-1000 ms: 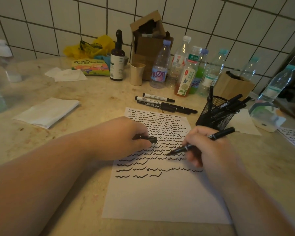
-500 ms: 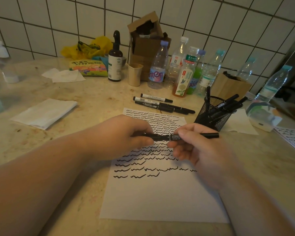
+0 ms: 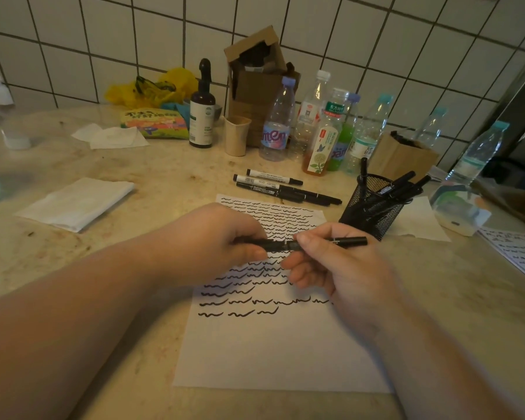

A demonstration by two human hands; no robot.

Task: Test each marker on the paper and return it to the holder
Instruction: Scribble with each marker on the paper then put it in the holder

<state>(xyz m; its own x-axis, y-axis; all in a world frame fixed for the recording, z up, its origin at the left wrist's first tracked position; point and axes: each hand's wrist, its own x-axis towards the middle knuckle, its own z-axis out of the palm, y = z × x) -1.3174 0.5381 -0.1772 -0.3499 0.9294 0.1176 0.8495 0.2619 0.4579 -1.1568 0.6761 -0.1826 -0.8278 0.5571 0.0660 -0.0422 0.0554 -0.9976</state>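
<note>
Since a second ago, right hand [image 3: 340, 268] stopped writing and lifted the black marker [image 3: 303, 244] level above the paper [image 3: 273, 353]; cap went back on. Left hand [image 3: 222, 244] fingers curled round the cap end, right hand fingers pinched the barrel. Marker sat above the paper's squiggle rows. Mesh holder [image 3: 373, 213] with more markers stood just beyond the paper's far right corner on the desk [image 3: 152, 192]; loose markers [image 3: 282, 189] lay just past the paper's far edge.

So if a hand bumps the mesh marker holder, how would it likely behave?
The mesh holder looks light, being open wire. The markers in it lean out to one side, so it probably tips that way easily. On the smooth countertop it may slide first.
</note>
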